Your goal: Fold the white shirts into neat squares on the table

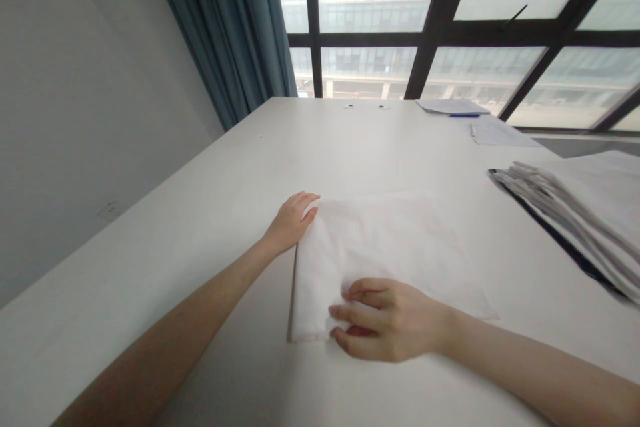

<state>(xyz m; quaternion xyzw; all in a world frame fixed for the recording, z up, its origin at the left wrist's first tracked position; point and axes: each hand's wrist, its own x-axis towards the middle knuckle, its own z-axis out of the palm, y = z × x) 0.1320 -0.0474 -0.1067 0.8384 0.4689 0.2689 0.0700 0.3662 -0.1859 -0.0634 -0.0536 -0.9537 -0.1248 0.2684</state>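
Note:
A folded white cloth (390, 240) lies flat on the white table, with light wrinkles across its surface. At its far left corner is my left hand (293, 219), fingers stretched along the edge and thumb apart; it seems to rest on the cloth. My right hand (387, 320) is over the cloth's near edge, palm down, with fingers bent and spread. Nothing shows between those fingers, and whether their tips press the fabric I cannot tell. Part of the near edge is hidden under the right hand.
On the right of the table (300, 140) a thick stack of folded cloths (585, 213) lies on something dark. Papers (453, 107) and a blue pen (464, 115) are at the far right. A blue curtain (235, 20) and windows stand beyond; a grey wall runs along the left.

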